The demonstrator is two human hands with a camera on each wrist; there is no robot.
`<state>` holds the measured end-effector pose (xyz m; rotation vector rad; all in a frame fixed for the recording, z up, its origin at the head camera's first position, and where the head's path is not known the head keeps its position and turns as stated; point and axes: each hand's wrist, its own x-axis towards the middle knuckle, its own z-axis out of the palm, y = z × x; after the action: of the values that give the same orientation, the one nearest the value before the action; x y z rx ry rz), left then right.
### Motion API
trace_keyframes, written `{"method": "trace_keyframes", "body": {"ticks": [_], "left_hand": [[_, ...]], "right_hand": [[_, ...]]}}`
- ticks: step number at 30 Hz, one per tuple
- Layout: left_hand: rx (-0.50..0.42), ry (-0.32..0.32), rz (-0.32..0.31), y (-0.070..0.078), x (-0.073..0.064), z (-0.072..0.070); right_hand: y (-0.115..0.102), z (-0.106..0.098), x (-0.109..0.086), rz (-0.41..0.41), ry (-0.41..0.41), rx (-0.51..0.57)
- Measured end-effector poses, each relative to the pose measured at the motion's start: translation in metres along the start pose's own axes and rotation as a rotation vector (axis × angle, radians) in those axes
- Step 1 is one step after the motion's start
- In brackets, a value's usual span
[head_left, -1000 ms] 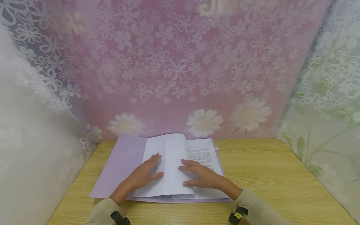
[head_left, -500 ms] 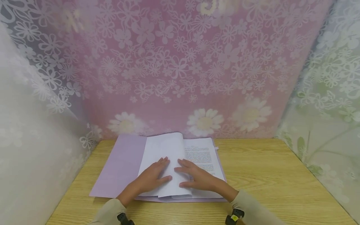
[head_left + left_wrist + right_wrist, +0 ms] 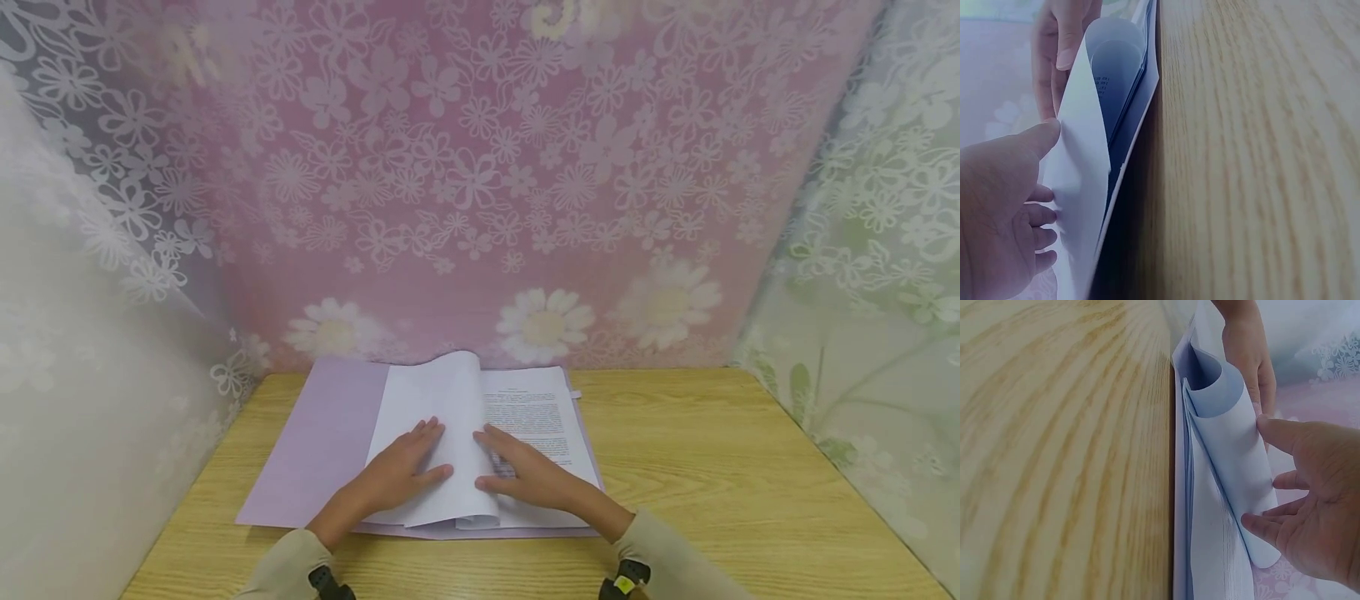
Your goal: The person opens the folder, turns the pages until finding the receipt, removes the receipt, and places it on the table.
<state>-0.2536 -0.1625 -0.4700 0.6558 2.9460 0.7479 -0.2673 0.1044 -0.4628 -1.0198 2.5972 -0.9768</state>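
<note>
A lilac folder (image 3: 318, 442) lies spread on the table with a stack of white paper inside. Several sheets (image 3: 450, 383) are turned leftward and bulge into a roll, their right edge curled under. My left hand (image 3: 397, 477) rests on the turned sheets, fingers extended. With spread fingertips, my right hand (image 3: 532, 475) touches the roll's right side; its thumb lies lower on the same curve. Printed text shows on the page (image 3: 528, 412) beneath, partly covered by that hand. The right wrist view shows the curl (image 3: 1219, 387) end-on, with layered pages under it.
The wooden table (image 3: 697, 467) extends to the right of the folder. Pink floral fabric (image 3: 480, 208) hangs behind the table's back edge, and pale fabric hangs at both sides. A small white tab (image 3: 576, 395) sticks out at the folder's right edge.
The bulge of turned sheets has shifted left, showing more of the printed page. My left hand moved right, then slightly back left; the right hand moved slightly left overall.
</note>
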Motion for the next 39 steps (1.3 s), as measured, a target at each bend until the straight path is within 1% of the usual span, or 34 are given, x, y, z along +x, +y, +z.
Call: {"method": "trace_keyframes", "body": {"ticks": [5,11,19,25,32,36,39], "left_hand": [[-0.007,0.012,0.016,0.002,0.000,-0.002],[-0.014,0.009,0.021,0.002,0.000,-0.002],[0.013,-0.017,-0.027,-0.004,-0.001,0.002],[-0.017,-0.065,-0.081,-0.005,-0.005,0.002],[-0.012,-0.104,-0.090,-0.008,-0.007,0.003],[0.011,-0.125,-0.099,-0.010,-0.005,0.005],[0.029,-0.132,-0.102,-0.009,-0.005,0.005]], "right_hand": [[-0.001,0.004,0.004,-0.025,-0.043,0.011],[-0.004,0.010,0.009,-0.038,-0.081,-0.034],[-0.006,0.010,0.015,-0.044,-0.093,-0.094],[-0.005,0.007,0.017,-0.056,-0.106,-0.126],[0.000,-0.003,0.018,-0.082,-0.115,-0.184],[0.005,-0.016,0.018,-0.085,-0.101,-0.170],[0.011,-0.027,0.016,-0.070,-0.087,-0.153]]}}
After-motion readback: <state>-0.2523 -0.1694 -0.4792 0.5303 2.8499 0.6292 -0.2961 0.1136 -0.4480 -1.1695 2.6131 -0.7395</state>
